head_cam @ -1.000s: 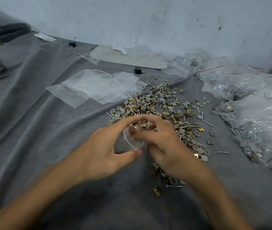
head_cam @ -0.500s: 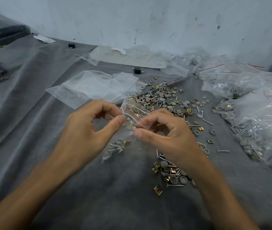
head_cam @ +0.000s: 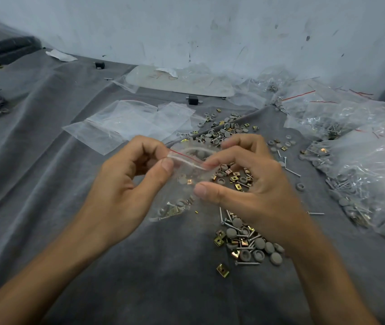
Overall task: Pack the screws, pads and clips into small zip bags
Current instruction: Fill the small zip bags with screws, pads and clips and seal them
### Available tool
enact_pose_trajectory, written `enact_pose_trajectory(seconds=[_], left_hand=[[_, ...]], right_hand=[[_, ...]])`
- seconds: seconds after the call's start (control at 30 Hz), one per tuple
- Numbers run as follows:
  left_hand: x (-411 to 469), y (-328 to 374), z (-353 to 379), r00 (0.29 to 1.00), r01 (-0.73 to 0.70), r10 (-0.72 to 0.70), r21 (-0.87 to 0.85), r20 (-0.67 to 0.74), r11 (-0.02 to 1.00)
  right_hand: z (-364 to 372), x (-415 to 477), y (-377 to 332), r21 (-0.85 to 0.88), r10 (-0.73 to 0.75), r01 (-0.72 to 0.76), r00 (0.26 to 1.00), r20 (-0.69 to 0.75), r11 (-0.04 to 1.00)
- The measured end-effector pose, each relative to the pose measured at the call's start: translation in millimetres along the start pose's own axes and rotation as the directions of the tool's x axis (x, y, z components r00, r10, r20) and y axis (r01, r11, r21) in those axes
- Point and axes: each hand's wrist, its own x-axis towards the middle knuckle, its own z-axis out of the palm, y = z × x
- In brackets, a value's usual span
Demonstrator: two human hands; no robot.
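The small zip bag [head_cam: 184, 177] is held above the grey cloth [head_cam: 46, 184] at the middle of the view, between the two hands. Its long axis runs on a slant, with the mouth up and the closed bottom hanging down to the left. The red-lined zip strip [head_cam: 186, 158] across the top slopes from upper left to lower right. The left hand [head_cam: 121, 188] pinches the strip's left end between thumb and forefinger. The right hand [head_cam: 257, 191] grasps the other end, forefinger on the strip and thumb lower on the bag. Inside, a small cluster [head_cam: 171, 209] of screws, grey pads and a brass clip sits in the bottom corner. Empty zip bags [head_cam: 130, 123] lie flat beyond the left hand. Large clear bags [head_cam: 369, 165] at the right hold more hardware, much of it screws and pads. Loose parts lie in two heaps — a far heap [head_cam: 226, 134] and a near heap [head_cam: 247, 240].
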Motion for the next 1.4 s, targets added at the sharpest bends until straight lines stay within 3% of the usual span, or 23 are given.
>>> enact_pose_trajectory(seconds=[0.07, 0.17, 0.23, 0.5, 0.7, 1.0, 1.17, 1.4], left_hand=[[-0.3, 0.3, 3.0, 0.999, 0.029, -0.026, -0.082, 0.040, 0.996], [-0.1, -1.6, 5.6, 0.996, 0.067, -0.056, -0.169, 0.073, 0.983], [0.2, -1.4, 5.3, 0.996, 0.070, -0.060, -0.177, 0.062, 0.982], [-1.7, -3.6, 7.0, 1.000, -0.006, 0.006, -0.066, -0.007, 0.998], [-6.9, -4.7, 15.3, 0.999, 0.018, -0.022, -0.114, -0.037, 0.993], [-0.9, -0.9, 10.4, 0.989, 0.147, -0.146, -0.173, 0.016, 0.974], [-1.9, 3.1, 11.4, 0.986, 0.158, -0.164, -0.221, -0.006, 0.962], [-6.1, -0.5, 14.2, 0.995, 0.083, -0.089, -0.139, -0.039, 0.987]], right_hand=[[-1.4, 0.3, -1.6, 0.016, 0.030, -0.031, 0.999, 0.042, 0.999], [0.3, 0.7, -3.9, 0.203, 0.042, -0.051, 0.998, 0.049, 0.978], [1.1, 0.9, -5.7, 0.239, 0.033, -0.038, 0.999, 0.026, 0.970], [2.2, -0.9, -7.3, 0.168, -0.001, 0.004, 1.000, -0.013, 0.986], [10.7, -0.9, -7.4, 0.062, 0.030, -0.032, 0.999, 0.031, 0.998], [8.8, -0.8, -8.0, 0.107, 0.026, -0.033, 0.998, 0.058, 0.994], [10.5, -0.8, -8.7, 0.104, 0.024, -0.030, 0.998, 0.059, 0.994], [14.7, -0.7, -14.5, 0.117, -0.009, 0.005, 0.999, 0.033, 0.993]])
